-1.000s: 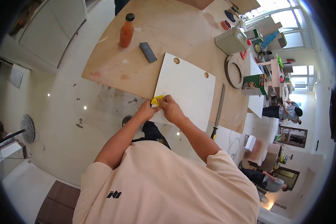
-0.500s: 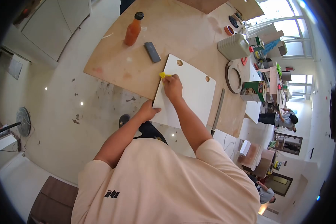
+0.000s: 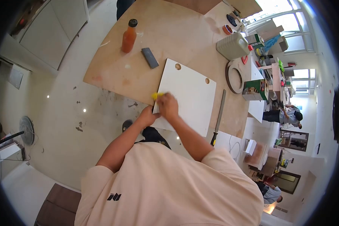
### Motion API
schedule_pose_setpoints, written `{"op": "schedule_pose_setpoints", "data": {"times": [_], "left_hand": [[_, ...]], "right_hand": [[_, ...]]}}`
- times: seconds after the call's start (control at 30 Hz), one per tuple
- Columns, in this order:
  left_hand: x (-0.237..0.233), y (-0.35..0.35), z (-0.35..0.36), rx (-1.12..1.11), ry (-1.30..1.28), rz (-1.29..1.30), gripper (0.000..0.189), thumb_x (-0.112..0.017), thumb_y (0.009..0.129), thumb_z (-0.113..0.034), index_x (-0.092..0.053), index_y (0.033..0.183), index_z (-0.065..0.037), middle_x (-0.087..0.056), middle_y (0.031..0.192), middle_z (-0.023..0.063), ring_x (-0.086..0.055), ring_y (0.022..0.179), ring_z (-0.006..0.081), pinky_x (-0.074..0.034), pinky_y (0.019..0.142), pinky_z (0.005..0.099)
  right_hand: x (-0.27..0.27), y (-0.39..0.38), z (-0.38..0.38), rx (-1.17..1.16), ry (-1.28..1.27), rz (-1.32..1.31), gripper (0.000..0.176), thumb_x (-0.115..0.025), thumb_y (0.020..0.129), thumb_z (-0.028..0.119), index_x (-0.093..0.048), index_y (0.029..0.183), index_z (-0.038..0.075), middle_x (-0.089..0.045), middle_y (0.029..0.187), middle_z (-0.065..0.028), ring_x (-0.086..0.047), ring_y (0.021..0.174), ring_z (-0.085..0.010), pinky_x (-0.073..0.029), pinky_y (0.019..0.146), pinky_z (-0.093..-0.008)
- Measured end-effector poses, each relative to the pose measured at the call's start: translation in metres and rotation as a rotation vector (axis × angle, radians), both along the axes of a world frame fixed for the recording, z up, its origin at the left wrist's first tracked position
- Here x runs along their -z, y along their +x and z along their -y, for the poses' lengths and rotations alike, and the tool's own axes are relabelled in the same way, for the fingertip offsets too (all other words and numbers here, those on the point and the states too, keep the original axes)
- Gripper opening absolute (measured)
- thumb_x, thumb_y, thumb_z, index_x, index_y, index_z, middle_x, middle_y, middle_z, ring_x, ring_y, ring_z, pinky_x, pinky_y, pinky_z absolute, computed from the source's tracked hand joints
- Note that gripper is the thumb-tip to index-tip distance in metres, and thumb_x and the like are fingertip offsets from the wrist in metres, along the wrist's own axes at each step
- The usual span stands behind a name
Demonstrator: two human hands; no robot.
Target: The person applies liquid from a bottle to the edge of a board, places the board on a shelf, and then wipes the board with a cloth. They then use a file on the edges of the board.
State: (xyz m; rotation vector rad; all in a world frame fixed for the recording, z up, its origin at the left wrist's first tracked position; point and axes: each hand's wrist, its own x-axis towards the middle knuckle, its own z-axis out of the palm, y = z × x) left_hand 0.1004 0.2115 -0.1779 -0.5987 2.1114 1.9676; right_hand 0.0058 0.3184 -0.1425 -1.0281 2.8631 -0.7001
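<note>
A white panel [image 3: 192,98] with a dark left edge and two round holes at its far side lies on the wooden table [image 3: 113,71]. My left hand [image 3: 148,116] grips the panel's near left corner, its fingers partly hidden. Right beside it, my right hand [image 3: 168,106] is closed on a small yellow object [image 3: 157,96], held at the panel's left edge. Motion blurs this hand, and I cannot make out the object's kind. A dark grey block [image 3: 150,58] sits just beyond the panel's far left corner.
An orange bottle [image 3: 129,37] stands at the far left. To the right are a long file [image 3: 220,113], an edging roll [image 3: 228,79], a plastic jerrycan [image 3: 231,46] and a green box [image 3: 255,89]. Two people [image 3: 290,116] [image 3: 271,194] are in the background.
My right hand has slid the yellow object along the panel's left edge toward me, close to my left hand. The left hand keeps its hold on the corner. The view has shifted slightly.
</note>
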Motion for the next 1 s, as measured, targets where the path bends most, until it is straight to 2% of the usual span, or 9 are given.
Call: {"op": "schedule_pose_setpoints", "data": {"times": [0.07, 0.17, 0.2, 0.4, 0.5, 0.53, 0.77, 0.9, 1.0], "left_hand": [[-0.014, 0.003, 0.000, -0.009, -0.111, -0.043, 0.042, -0.074, 0.085, -0.009, -0.059, 0.121, 0.006, -0.070, 0.110, 0.0199, -0.068, 0.098, 0.0268, -0.053, 0.088, 0.0370], [0.006, 0.001, -0.002, 0.012, 0.128, 0.096, 0.042, -0.073, 0.085, -0.008, -0.059, 0.122, 0.006, -0.070, 0.111, 0.0201, -0.068, 0.101, 0.0261, -0.051, 0.091, 0.0368], [0.002, 0.001, -0.002, 0.007, 0.049, 0.071, 0.041, -0.073, 0.086, -0.007, -0.059, 0.122, 0.006, -0.070, 0.111, 0.0199, -0.068, 0.101, 0.0266, -0.052, 0.090, 0.0363], [0.006, 0.003, -0.005, -0.012, -0.141, -0.051, 0.039, -0.071, 0.088, -0.008, -0.059, 0.122, 0.006, -0.070, 0.111, 0.0189, -0.069, 0.096, 0.0267, -0.054, 0.085, 0.0355], [0.019, 0.002, -0.003, 0.019, 0.191, 0.083, 0.041, -0.071, 0.087, -0.008, -0.058, 0.124, 0.007, -0.070, 0.110, 0.0195, -0.068, 0.099, 0.0259, -0.053, 0.088, 0.0358], [0.003, 0.001, -0.001, 0.011, 0.194, 0.126, 0.041, -0.071, 0.087, -0.008, -0.058, 0.123, 0.007, -0.071, 0.109, 0.0199, -0.068, 0.098, 0.0240, -0.053, 0.088, 0.0355], [0.006, 0.003, -0.003, 0.017, 0.043, 0.028, 0.041, -0.071, 0.087, -0.010, -0.059, 0.122, 0.006, -0.071, 0.110, 0.0194, -0.067, 0.097, 0.0230, -0.052, 0.086, 0.0349], [-0.010, 0.005, 0.001, 0.032, 0.012, 0.047, 0.039, -0.071, 0.088, -0.012, -0.060, 0.120, 0.008, -0.071, 0.111, 0.0187, -0.067, 0.096, 0.0226, -0.052, 0.086, 0.0345], [0.004, 0.000, -0.003, 0.032, -0.031, -0.032, 0.037, -0.070, 0.089, -0.012, -0.061, 0.118, 0.009, -0.070, 0.110, 0.0182, -0.067, 0.095, 0.0218, -0.052, 0.086, 0.0346]], "right_hand": [[0.000, 0.008, -0.007, -0.024, -0.018, 0.007, 0.010, -0.069, 0.085, 0.023, -0.075, 0.087, 0.014, -0.062, 0.086, -0.0093, -0.062, 0.080, -0.0323, -0.048, 0.068, -0.0478], [0.004, -0.041, 0.009, 0.126, 0.115, -0.119, 0.012, -0.067, 0.087, 0.024, -0.075, 0.087, 0.015, -0.063, 0.087, -0.0102, -0.063, 0.082, -0.0328, -0.048, 0.068, -0.0481], [0.002, -0.060, 0.014, 0.168, -0.007, -0.124, 0.013, -0.065, 0.088, 0.024, -0.075, 0.087, 0.016, -0.063, 0.088, -0.0109, -0.063, 0.082, -0.0335, -0.048, 0.067, -0.0480], [0.004, 0.001, -0.016, 0.063, 0.062, -0.017, 0.012, -0.067, 0.088, 0.025, -0.076, 0.088, 0.017, -0.062, 0.088, -0.0063, -0.062, 0.084, -0.0289, -0.045, 0.070, -0.0474], [-0.002, -0.030, -0.007, 0.169, 0.144, -0.084, 0.012, -0.067, 0.088, 0.025, -0.076, 0.090, 0.017, -0.062, 0.090, -0.0059, -0.062, 0.086, -0.0281, -0.045, 0.071, -0.0472], [-0.001, -0.042, -0.001, 0.226, 0.010, -0.129, 0.015, -0.067, 0.090, 0.025, -0.077, 0.089, 0.014, -0.065, 0.090, -0.0077, -0.063, 0.087, -0.0301, -0.046, 0.069, -0.0467], [0.007, -0.005, -0.063, 0.224, 0.072, -0.081, 0.012, -0.065, 0.088, 0.023, -0.075, 0.090, 0.016, -0.063, 0.093, -0.0061, -0.062, 0.086, -0.0288, -0.045, 0.070, -0.0479], [-0.003, -0.059, -0.085, 0.496, 0.129, -0.114, 0.012, -0.063, 0.088, 0.021, -0.074, 0.087, 0.018, -0.063, 0.090, -0.0054, -0.062, 0.085, -0.0287, -0.044, 0.069, -0.0479], [0.008, 0.017, -0.089, 0.343, 0.143, -0.038, 0.009, -0.067, 0.086, 0.024, -0.074, 0.086, 0.019, -0.063, 0.087, -0.0047, -0.062, 0.084, -0.0272, -0.045, 0.073, -0.0459]]}}
